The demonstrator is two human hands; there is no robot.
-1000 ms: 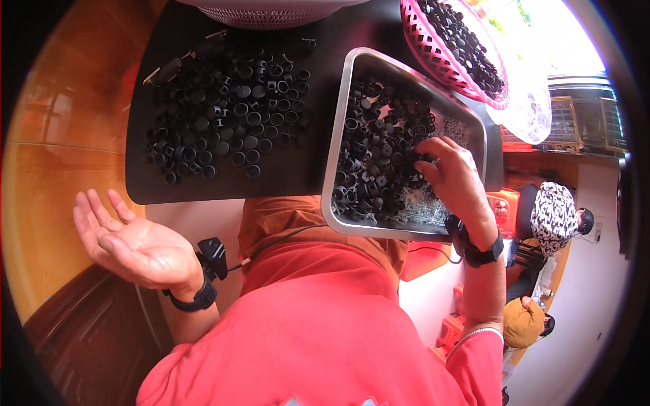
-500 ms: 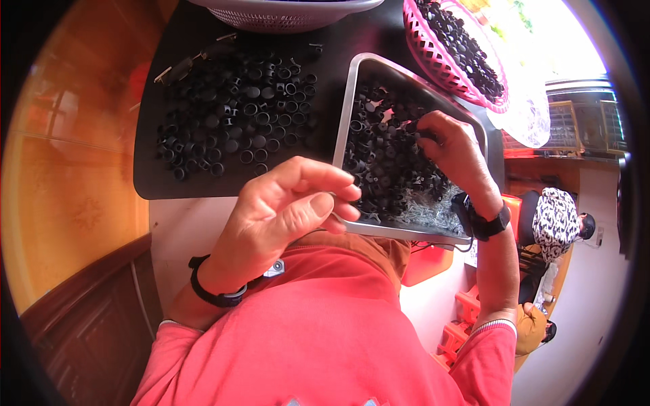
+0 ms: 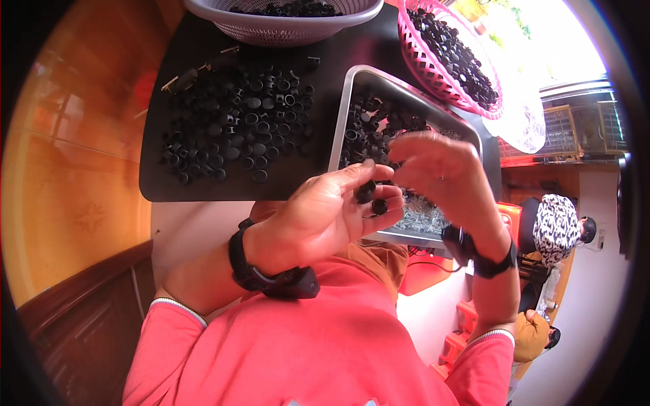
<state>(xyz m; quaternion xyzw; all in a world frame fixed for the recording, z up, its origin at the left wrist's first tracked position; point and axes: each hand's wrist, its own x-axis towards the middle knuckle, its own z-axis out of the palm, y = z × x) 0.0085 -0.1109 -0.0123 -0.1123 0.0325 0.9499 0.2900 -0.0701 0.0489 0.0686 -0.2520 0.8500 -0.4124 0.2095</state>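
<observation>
My left hand (image 3: 321, 210) is turned palm up in front of the metal tray's near edge, its fingers curled around small black plastic caps (image 3: 365, 192). Just right of it, over the metal tray (image 3: 343, 122), my right hand (image 3: 443, 166) has its fingers stretched toward the left fingertips. Nothing shows in the right hand, though its underside is hidden. Inside the tray lie many loose black parts (image 3: 369, 118) and, near its front, a heap of small clear pieces (image 3: 420, 220). Black rings and discs (image 3: 261, 128) are spread over the black table (image 3: 332, 61) to the left.
A pale perforated basket (image 3: 284, 30) with black parts stands at the far edge. Beyond the tray, a pink basket (image 3: 423, 51) is filled with black round pieces. Eyeglasses (image 3: 184, 81) lie at the far left. Another person (image 3: 555, 220) is off to the right, near red stools (image 3: 457, 338).
My right hand has lifted out of the tray's parts and moved left to meet my left hand. The left hand has moved right and turned palm up, showing black caps in its fingers.
</observation>
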